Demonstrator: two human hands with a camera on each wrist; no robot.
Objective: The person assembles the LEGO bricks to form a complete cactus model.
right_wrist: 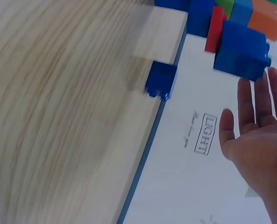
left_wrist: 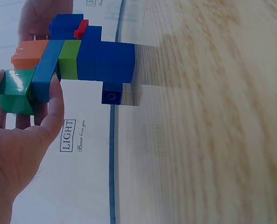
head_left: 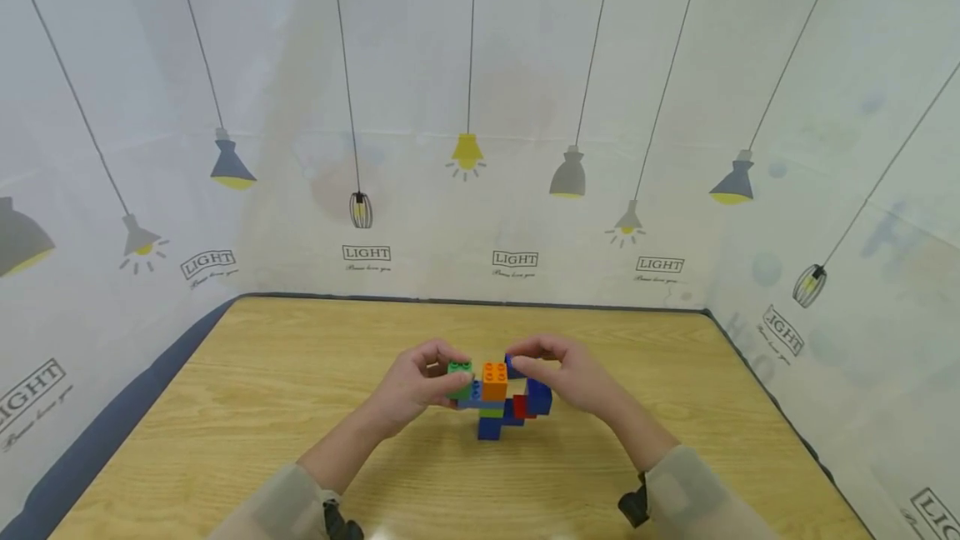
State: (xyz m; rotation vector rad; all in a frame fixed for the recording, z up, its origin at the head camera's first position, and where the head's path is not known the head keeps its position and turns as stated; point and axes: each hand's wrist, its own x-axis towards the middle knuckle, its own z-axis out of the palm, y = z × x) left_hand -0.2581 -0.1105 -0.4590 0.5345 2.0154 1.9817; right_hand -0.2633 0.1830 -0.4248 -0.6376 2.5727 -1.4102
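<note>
My left hand (head_left: 420, 382) grips an assembly of toy building bricks by its left end, with fingers and thumb about a green brick (left_wrist: 19, 91) and the lighter blue brick (left_wrist: 47, 70) under it. An orange brick (head_left: 495, 379) sits on top, next to the green one. Lower down come a lime-green brick (left_wrist: 69, 59), dark blue bricks (left_wrist: 115, 61) and a thin red brick (right_wrist: 215, 29). On the assembly's right stands a large blue brick (right_wrist: 241, 50). My right hand (right_wrist: 257, 140) is beside it, fingers straight, fingertips right at its studs, thumb apart.
A separate small blue brick (right_wrist: 160, 79) stands on the wooden table (head_left: 225, 407) behind the assembly. Wall cloth (head_left: 420, 65) printed with hanging lamps encloses the table's back and sides. Dark straps (head_left: 635, 505) show at the wrists.
</note>
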